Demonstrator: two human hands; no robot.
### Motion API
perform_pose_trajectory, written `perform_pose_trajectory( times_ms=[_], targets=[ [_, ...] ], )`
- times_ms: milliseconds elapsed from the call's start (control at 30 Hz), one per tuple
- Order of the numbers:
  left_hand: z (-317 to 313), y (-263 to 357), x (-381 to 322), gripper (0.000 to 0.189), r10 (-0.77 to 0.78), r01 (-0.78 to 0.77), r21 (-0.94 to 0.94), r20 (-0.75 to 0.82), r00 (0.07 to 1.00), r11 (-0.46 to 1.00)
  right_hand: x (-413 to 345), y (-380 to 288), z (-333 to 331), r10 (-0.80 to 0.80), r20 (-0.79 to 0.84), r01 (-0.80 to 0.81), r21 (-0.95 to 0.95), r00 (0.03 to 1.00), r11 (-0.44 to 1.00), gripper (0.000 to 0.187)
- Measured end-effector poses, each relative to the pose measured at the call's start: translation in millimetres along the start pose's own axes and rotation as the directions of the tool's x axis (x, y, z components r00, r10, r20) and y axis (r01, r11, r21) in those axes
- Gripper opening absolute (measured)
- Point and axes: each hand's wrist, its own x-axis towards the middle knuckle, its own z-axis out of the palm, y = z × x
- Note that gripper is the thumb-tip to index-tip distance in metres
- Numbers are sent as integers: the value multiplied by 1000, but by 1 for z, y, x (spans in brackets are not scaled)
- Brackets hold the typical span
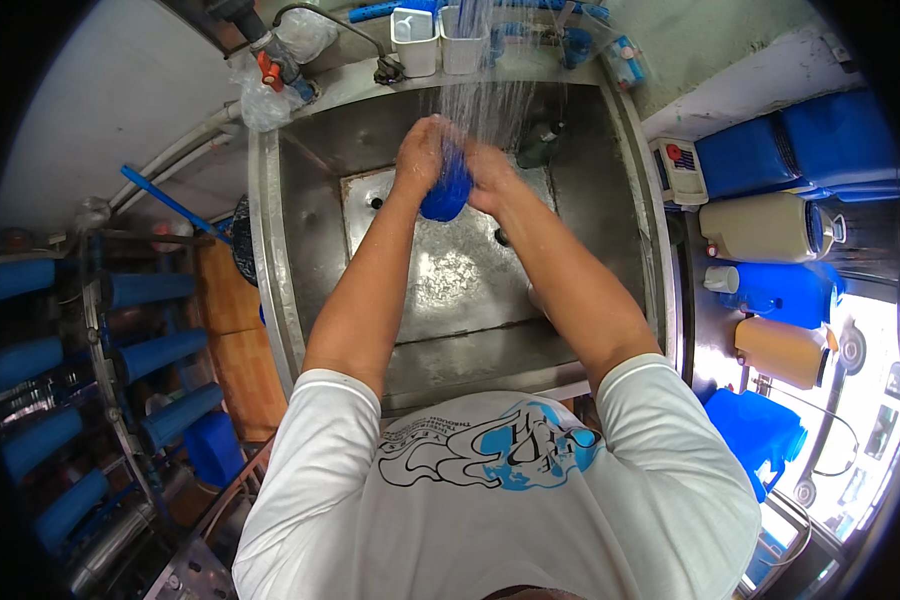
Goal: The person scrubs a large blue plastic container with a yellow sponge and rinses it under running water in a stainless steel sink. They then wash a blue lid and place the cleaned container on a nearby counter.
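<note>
Both my hands are raised over a stainless-steel sink, under a shower of falling water. Between them is a rounded blue plastic piece, wet and glossy; its exact kind is unclear. My left hand grips its left side, and my right hand holds the right side with the fingers curled behind it. Spray blurs the fingertips and the top of the piece. Deeper in the sink, near the back right corner, stands a dark green object, partly hidden by water.
White plastic containers stand on the back ledge. A pipe valve with a red handle is at the back left. Blue jugs and a beige jug line the right side. Racked blue cylinders are at left.
</note>
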Motion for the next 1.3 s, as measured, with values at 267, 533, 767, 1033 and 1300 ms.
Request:
perform_pose_trajectory(
  times_ms=[267, 533, 767, 1033, 1300],
  targets=[
    [-13, -8, -39, 96, -400, 355, -689, 102, 911, 632, 56, -5, 40, -395, 547, 390, -824, 738, -412, 38],
    [-34, -11, -49, 103, -445, 370, -604, 28, 895, 706, 112, -16, 46, -496, 12, 225, -901, 868, 371, 29],
    [-27, 5, -22, 89, -389, 352, -518, 41, 920, 779, 5, 6, -3, -26, 166, 131, -661, 986, 738, 31],
    [9, 24, -7, 31, 83, -81, 27, -114, 990, 996, -36, -26, -27, -36, 301, 225, -623, 953, 749, 42],
    [13, 37, -6, 27, 67, -65, 135, -10, 998, 989, -35, -26, -31, -24, 285, 148, -423, 958, 894, 41]
  ],
)
